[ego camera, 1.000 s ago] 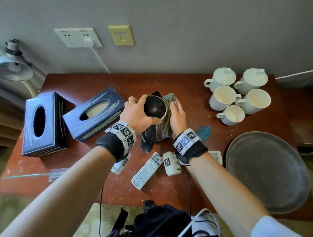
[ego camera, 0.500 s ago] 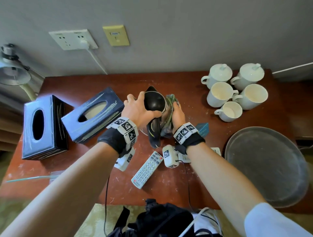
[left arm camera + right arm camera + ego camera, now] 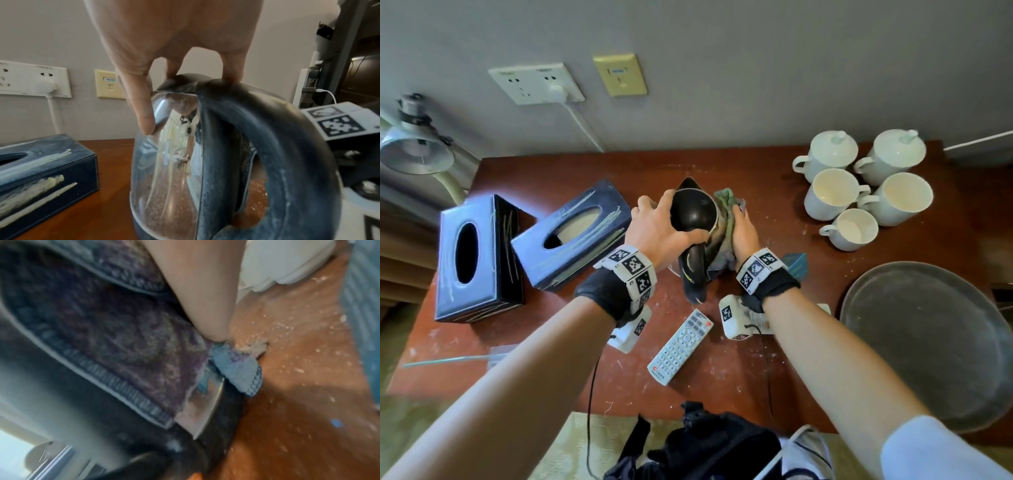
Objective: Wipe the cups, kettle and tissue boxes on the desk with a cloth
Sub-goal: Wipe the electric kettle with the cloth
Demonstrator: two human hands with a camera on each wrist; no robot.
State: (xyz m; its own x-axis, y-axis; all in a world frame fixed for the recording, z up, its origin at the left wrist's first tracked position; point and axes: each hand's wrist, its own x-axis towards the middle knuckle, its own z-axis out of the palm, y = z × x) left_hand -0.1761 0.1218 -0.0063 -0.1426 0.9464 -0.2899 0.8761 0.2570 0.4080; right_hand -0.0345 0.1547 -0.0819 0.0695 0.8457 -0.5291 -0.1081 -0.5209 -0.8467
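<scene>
Step in hand: wiping the kettle [image 3: 697,219], judged from the cloth [image 3: 724,219] lying against its right side.
Kettle: stands upright near the middle of the table [image 3: 774,178], toward the back edge, its handle pointing to the front edge and its spout to the wall.
Left hand [image 3: 659,233]: its grip spans the kettle's dark lid from above, thumb on the near side, fingertips [image 3: 147,123] curled over the rim onto the shiny wall; likely placed so to keep the kettle from sliding or turning under the rubbing.
Right hand [image 3: 743,233]: presses the bunched cloth flat against the kettle's right flank, fingers laid along it; the right wrist view shows the cloth [image 3: 123,337] between hand and metal, its lower corner touching the table. Whether the fingers pinch the cloth or only press it cannot be told.
Tissue boxes: two dark ones, streaked pale, sit toward the left edge; one box [image 3: 477,257] upright nearest that edge, the other box [image 3: 575,233] tilted, just left of the kettle. They look not yet wiped.
Cups [image 3: 859,188]: five white ones clustered at the back right corner, two lidded, well apart from the kettle.
Other things: a remote control [image 3: 681,346] near the front edge and a round grey tray [image 3: 928,342] at the right edge.
Table surface: speckled with pale dust around the kettle.
</scene>
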